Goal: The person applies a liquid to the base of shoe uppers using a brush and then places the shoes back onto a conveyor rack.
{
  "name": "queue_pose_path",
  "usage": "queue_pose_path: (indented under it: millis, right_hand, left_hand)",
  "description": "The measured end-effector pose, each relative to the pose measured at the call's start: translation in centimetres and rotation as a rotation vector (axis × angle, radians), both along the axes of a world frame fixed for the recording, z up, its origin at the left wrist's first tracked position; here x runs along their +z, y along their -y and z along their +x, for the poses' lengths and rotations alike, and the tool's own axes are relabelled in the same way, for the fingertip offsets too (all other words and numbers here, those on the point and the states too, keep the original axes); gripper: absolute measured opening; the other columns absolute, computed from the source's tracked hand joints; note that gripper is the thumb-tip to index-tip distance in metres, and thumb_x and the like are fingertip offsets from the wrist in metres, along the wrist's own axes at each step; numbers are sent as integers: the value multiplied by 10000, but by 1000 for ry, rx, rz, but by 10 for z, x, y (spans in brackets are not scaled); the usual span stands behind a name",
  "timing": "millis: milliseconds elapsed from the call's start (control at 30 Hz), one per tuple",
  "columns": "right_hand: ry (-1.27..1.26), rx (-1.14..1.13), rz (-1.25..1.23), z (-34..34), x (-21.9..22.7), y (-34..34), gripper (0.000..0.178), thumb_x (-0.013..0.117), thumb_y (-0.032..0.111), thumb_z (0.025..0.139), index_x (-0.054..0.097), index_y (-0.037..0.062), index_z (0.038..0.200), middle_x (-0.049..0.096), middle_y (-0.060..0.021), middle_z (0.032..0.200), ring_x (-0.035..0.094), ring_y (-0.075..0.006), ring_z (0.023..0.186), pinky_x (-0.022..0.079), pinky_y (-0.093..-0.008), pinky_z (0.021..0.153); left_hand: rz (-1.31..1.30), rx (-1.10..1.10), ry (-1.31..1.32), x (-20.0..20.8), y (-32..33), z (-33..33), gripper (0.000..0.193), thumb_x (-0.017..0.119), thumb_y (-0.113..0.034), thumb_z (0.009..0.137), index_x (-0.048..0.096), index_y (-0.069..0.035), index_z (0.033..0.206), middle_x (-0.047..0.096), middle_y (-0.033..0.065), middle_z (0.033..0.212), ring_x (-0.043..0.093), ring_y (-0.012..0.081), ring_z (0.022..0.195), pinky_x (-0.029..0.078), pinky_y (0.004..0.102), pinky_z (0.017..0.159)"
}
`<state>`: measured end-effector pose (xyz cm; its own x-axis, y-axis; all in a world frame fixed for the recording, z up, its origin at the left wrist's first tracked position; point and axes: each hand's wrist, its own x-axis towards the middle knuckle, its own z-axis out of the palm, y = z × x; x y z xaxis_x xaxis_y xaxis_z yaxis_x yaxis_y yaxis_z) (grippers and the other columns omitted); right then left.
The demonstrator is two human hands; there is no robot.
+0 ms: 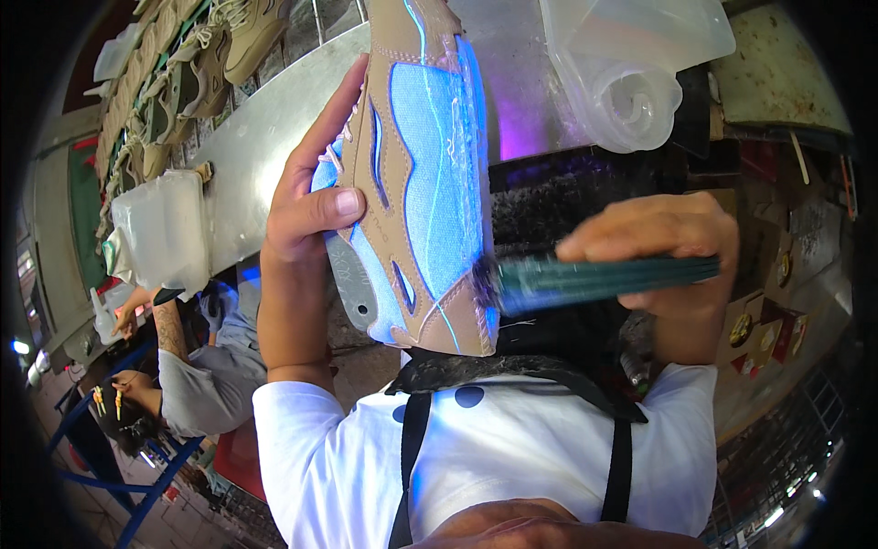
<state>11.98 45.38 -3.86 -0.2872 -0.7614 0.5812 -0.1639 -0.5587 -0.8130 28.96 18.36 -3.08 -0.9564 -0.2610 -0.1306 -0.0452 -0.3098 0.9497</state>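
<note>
Two hands work together: the left hand (306,215) clasps a tan-and-blue shoe upper (421,183) upright, steadying it while the right hand (663,252) pinches a green brush (594,279) against its edge.

The shoe upper (421,174) is tan suede with glowing light-blue mesh panels and a grey heel patch, the brush (594,279) has a dark teal-green handle with black bristles, and the shirt (512,457) is white with dark dots.
</note>
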Motion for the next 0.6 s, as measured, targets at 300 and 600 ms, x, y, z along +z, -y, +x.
queue_pose_path:
  millis: [300, 600]
  right_hand:
    - [-392, -187, 223, -39, 58, 20, 364, 750, 86, 871, 665, -89, 1179, 710, -273, 1052, 719, -300, 845, 603, -374, 778]
    - [-251, -129, 225, -8, 31, 6, 310, 748, 136, 868, 690, -90, 1072, 727, -265, 987, 690, -185, 645, 583, -293, 614]
  left_hand:
    - [-20, -79, -63, 2, 7, 11, 1133, 794, -268, 668, 221, 76, 1582, 413, 249, 1555, 468, 308, 1412, 315, 372, 1181]
    - [-74, -67, -69, -4, 10, 10, 1103, 803, -277, 695, 242, 73, 1578, 436, 237, 1540, 485, 285, 1394, 333, 360, 1164]
